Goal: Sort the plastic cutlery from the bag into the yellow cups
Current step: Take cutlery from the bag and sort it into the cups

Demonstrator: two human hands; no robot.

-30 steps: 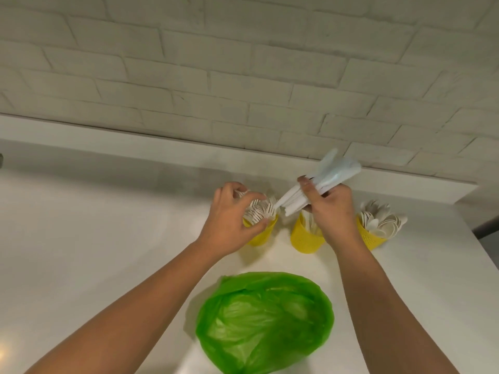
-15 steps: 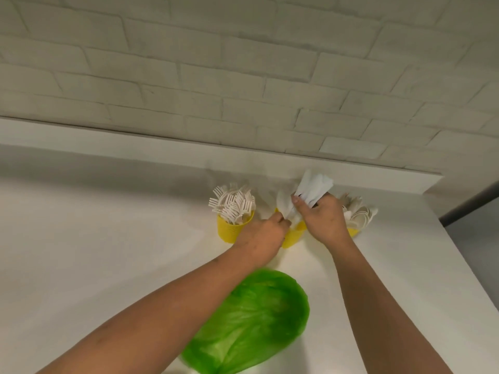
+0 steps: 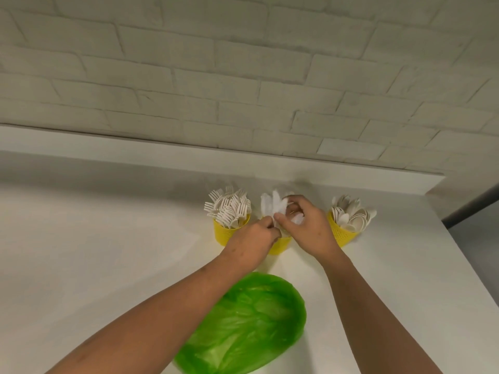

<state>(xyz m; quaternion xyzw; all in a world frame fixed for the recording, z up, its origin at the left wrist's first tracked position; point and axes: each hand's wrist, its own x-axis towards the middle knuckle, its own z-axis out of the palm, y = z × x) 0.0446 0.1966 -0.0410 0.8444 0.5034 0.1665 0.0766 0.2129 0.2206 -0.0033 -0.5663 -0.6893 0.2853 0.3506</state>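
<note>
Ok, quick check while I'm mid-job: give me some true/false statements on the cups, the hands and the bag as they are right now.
1. The left cup holds forks. True.
2. The right cup is empty. False: it holds spoons.
3. The left hand and right hand are both at the middle cup, on its white cutlery. True.
4. The green bag stands behind the cups, against the wall. False: it lies on the counter, nearer the person than the cups.
</note>
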